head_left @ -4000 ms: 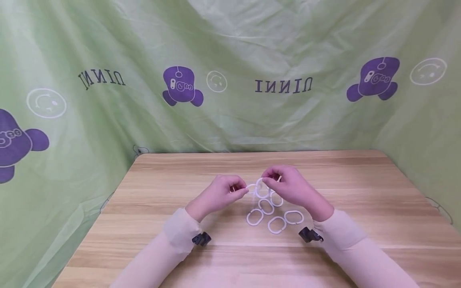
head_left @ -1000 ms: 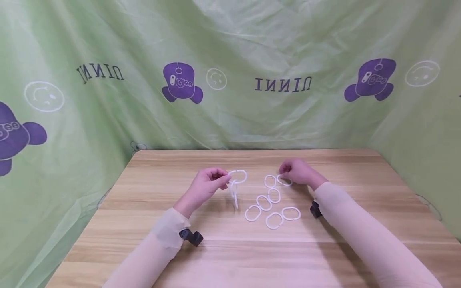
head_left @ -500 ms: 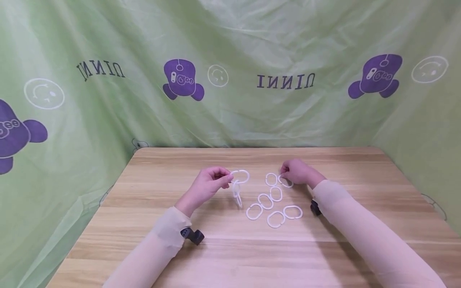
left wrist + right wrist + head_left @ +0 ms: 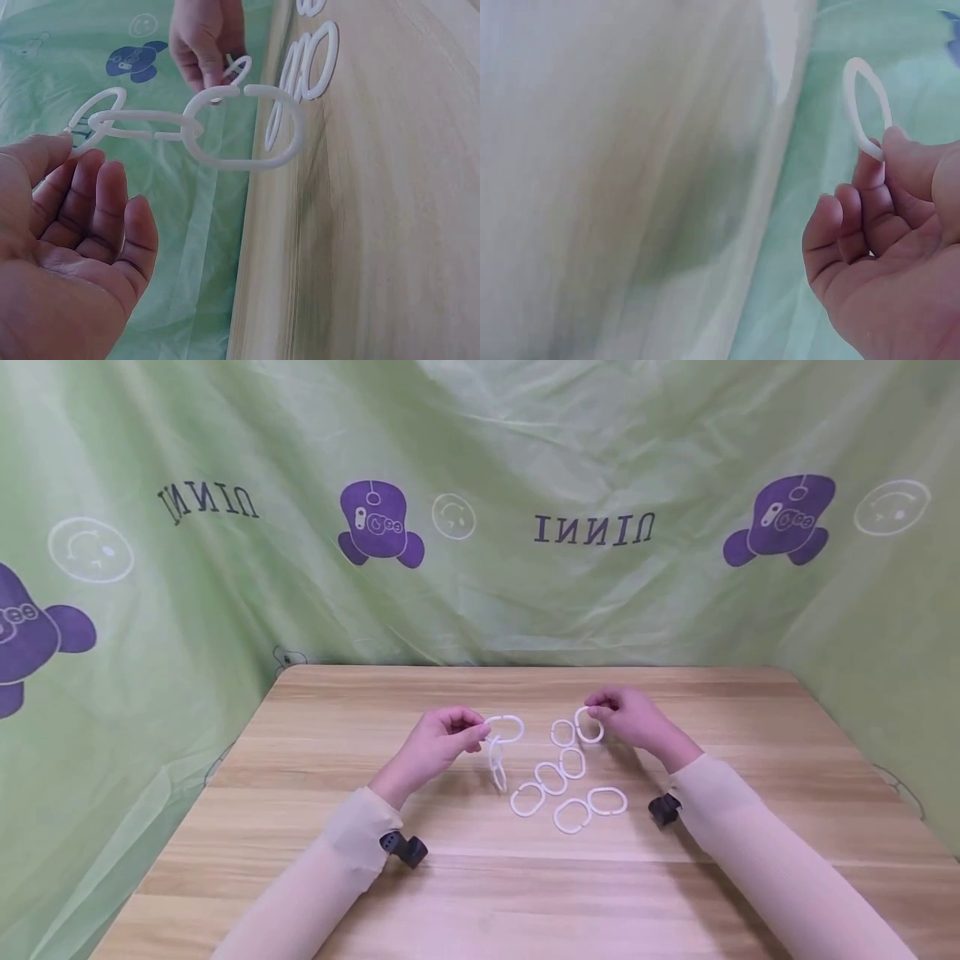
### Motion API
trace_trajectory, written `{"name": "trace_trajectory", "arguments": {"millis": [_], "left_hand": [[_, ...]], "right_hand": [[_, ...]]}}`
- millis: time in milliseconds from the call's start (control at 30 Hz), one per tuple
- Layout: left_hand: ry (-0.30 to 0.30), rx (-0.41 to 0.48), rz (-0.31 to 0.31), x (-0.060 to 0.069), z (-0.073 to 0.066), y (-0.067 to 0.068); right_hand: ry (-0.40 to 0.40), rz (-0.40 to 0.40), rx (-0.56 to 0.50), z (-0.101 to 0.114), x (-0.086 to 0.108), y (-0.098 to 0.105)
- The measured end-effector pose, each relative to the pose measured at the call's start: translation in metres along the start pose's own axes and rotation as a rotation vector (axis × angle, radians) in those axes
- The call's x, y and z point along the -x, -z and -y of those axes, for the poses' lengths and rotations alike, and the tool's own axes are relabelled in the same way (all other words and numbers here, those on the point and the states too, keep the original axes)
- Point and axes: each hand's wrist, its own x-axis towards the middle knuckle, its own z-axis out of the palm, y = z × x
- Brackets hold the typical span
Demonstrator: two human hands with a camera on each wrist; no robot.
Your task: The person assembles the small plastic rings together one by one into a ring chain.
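Note:
My left hand (image 4: pixel 438 745) pinches one end of a short chain of white plastic C-rings between thumb and index finger. In the left wrist view three links show: the pinched ring (image 4: pixel 106 93), a middle ring (image 4: pixel 142 115) and a larger-looking end ring (image 4: pixel 240 163). Each of the last two has a small gap in its side. Over the back right of the loose rings, my right hand (image 4: pixel 636 720) holds a single white C-ring (image 4: pixel 850 97) upright by its edge, thumb against finger. The right fingertips cover part of that ring.
Several loose white C-rings lie flat on the wooden table (image 4: pixel 480 893) between and in front of the hands, including one at the front right (image 4: pixel 606 789). A green curtain (image 4: pixel 480 610) hangs behind the table's back edge. Black wrist cameras sit on both sleeves.
Four seconds ago both hands were close together at the rings; the left has since moved left with the chain. In the last half second the right hand has raised its ring off the table.

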Motion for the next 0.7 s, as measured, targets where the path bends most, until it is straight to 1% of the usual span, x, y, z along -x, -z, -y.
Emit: {"name": "trace_trajectory", "arguments": {"millis": [167,267,367,500,600,700], "left_hand": [[-0.008,0.015,0.011,0.0,-0.001,-0.002],[-0.013,0.024,0.006,0.001,-0.001,-0.003],[-0.019,0.031,0.002,0.001,-0.003,-0.004],[-0.023,0.035,0.007,0.002,-0.006,-0.006],[-0.029,0.036,0.016,0.002,-0.007,-0.008],[-0.051,0.03,0.029,0.001,-0.009,-0.01]], "right_hand": [[-0.005,-0.011,-0.145,0.019,0.015,0.003],[0.018,-0.025,-0.25,0.034,0.024,0.002],[0.031,-0.024,-0.374,0.049,0.032,-0.003],[0.043,0.013,-0.569,0.065,0.039,-0.014],[0.053,0.041,-0.72,0.074,0.042,-0.021],[0.042,0.046,-0.835,0.081,0.042,-0.026]]}}
